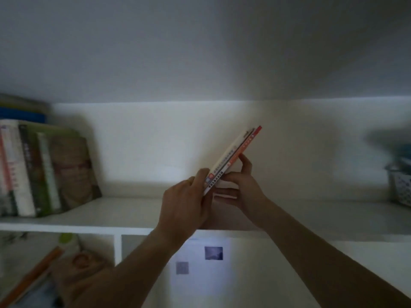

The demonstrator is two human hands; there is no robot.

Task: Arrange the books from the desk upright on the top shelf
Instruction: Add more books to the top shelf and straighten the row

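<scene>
Both hands are up at the top shelf, mid-frame, and between them sits a thin stack of books — spines facing the camera, a pale one on the left, a dark one in the middle, a red one on the right. The stack leans hard, its top end pointing to the upper right of the frame, its lower end down near the shelf board; whether it touches the board I cannot tell, the hands cover that corner.

The left hand is clamped on the lower left edge of the stack, thumb pressed against the pale spine. The right hand is closed on the other side — fingers up along the red cover, palm under the bottom end.

Over at the left of the frame, a row of standing books is on the same shelf, the nearest one tilted against the rest, and well apart from the held stack. At the far right edge sits a plastic basket, blurred. Below the shelf, lower left, a compartment holds blurred clutter.
</scene>
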